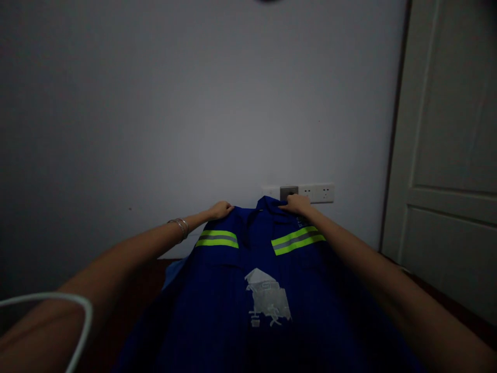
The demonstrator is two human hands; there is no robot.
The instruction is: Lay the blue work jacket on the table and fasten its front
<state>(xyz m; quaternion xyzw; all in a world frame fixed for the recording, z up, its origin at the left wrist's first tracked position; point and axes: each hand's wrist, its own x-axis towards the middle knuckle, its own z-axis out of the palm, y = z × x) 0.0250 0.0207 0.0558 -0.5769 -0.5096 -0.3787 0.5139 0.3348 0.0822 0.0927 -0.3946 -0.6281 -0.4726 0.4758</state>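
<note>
A dark blue work jacket [217, 305] with yellow-green and grey reflective strips hangs spread out before me. My left hand [221, 209] pinches its left shoulder near the collar. On the other side my right hand [297, 203] grips the cloth beside the raised collar [267, 202]. Through the open front, a worn whitish print [269, 295] shows lower down. Both arms reach forward, and a bracelet [180, 228] circles the left wrist. The jacket's lower part fades into shadow.
Behind the jacket stands a pale wall [194, 114] with a row of power sockets [322, 193]. A panelled door [450, 166] is at the right. A white cable [87, 311] curves across the lower left. Light blue cloth [173, 272] shows beside the jacket.
</note>
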